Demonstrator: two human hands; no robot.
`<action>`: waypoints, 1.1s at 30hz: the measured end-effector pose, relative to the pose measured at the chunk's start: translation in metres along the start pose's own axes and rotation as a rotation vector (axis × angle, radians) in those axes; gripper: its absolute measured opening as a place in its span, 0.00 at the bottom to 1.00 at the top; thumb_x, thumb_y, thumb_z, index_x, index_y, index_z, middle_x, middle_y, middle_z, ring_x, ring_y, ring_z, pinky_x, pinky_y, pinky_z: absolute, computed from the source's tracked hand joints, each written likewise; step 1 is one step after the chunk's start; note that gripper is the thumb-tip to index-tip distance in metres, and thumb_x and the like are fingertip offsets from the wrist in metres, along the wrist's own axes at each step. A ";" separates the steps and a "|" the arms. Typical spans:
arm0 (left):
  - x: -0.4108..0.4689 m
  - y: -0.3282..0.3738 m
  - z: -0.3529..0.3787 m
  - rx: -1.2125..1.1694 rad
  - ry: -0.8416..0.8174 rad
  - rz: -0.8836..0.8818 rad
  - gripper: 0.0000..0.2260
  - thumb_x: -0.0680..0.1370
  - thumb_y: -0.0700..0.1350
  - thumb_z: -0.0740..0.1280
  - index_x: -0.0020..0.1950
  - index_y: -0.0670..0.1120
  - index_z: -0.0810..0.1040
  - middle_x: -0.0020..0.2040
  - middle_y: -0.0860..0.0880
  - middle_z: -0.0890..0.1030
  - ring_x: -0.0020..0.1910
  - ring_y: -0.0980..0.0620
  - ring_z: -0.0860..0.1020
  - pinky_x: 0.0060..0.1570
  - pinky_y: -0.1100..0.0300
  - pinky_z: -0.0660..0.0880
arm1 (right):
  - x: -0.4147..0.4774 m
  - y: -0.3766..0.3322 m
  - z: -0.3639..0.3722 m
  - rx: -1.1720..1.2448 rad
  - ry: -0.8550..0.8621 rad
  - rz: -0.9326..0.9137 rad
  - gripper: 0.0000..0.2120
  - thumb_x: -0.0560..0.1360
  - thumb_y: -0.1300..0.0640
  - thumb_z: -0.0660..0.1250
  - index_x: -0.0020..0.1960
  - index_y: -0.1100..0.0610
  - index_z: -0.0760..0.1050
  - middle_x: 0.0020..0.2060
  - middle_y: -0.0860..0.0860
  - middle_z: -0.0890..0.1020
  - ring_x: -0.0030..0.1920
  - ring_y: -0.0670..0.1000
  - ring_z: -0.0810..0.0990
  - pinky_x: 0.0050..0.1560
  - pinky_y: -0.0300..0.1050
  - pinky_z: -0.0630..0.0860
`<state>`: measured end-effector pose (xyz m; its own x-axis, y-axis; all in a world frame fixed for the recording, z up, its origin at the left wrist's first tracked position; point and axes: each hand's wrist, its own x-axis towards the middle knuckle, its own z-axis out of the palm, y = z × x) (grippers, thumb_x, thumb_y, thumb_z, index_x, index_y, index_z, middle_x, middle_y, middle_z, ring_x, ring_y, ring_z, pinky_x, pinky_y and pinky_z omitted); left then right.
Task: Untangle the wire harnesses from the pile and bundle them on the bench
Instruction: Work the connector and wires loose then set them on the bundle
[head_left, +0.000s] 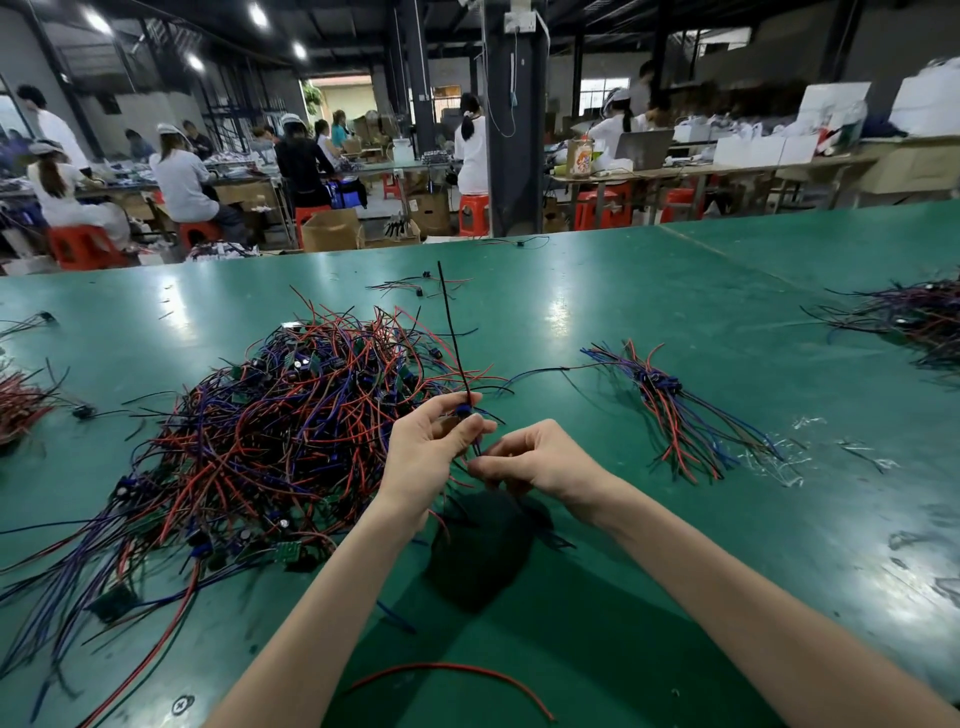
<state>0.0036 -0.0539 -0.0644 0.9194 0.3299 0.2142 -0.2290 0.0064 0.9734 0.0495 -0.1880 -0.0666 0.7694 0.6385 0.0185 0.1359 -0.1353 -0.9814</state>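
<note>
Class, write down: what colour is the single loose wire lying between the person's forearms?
Red; the loose wire shows best in the head view, on the green bench.

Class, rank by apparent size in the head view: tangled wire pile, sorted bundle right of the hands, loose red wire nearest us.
1. tangled wire pile
2. sorted bundle
3. loose red wire, similar span but thin; nearer camera, so unsure.

The wire pile (270, 431) runs off the left edge.

Pile (270, 431) left of bundle (675, 405)
</note>
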 end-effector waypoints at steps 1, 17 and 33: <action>0.000 0.000 0.000 0.001 0.002 0.004 0.09 0.76 0.33 0.66 0.54 0.41 0.77 0.36 0.50 0.84 0.36 0.59 0.81 0.46 0.67 0.77 | 0.000 0.000 -0.001 -0.009 0.002 -0.003 0.08 0.71 0.61 0.73 0.33 0.58 0.80 0.23 0.48 0.77 0.22 0.42 0.68 0.26 0.33 0.64; 0.001 0.006 -0.009 -0.132 -0.038 -0.167 0.09 0.72 0.31 0.69 0.51 0.39 0.78 0.40 0.39 0.81 0.32 0.52 0.80 0.37 0.62 0.80 | -0.003 0.002 0.004 -0.029 -0.031 0.001 0.09 0.73 0.63 0.71 0.34 0.58 0.77 0.27 0.53 0.75 0.22 0.44 0.68 0.25 0.35 0.65; 0.003 0.011 -0.010 -0.225 0.059 -0.149 0.08 0.71 0.29 0.69 0.48 0.37 0.78 0.35 0.43 0.81 0.30 0.50 0.79 0.35 0.61 0.80 | 0.000 0.002 -0.019 -0.200 -0.191 0.151 0.09 0.73 0.59 0.71 0.36 0.59 0.76 0.27 0.50 0.80 0.23 0.43 0.70 0.22 0.34 0.65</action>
<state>0.0009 -0.0436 -0.0539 0.9295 0.3641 0.0582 -0.1637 0.2660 0.9500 0.0619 -0.2027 -0.0651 0.6616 0.7282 -0.1791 0.1639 -0.3735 -0.9130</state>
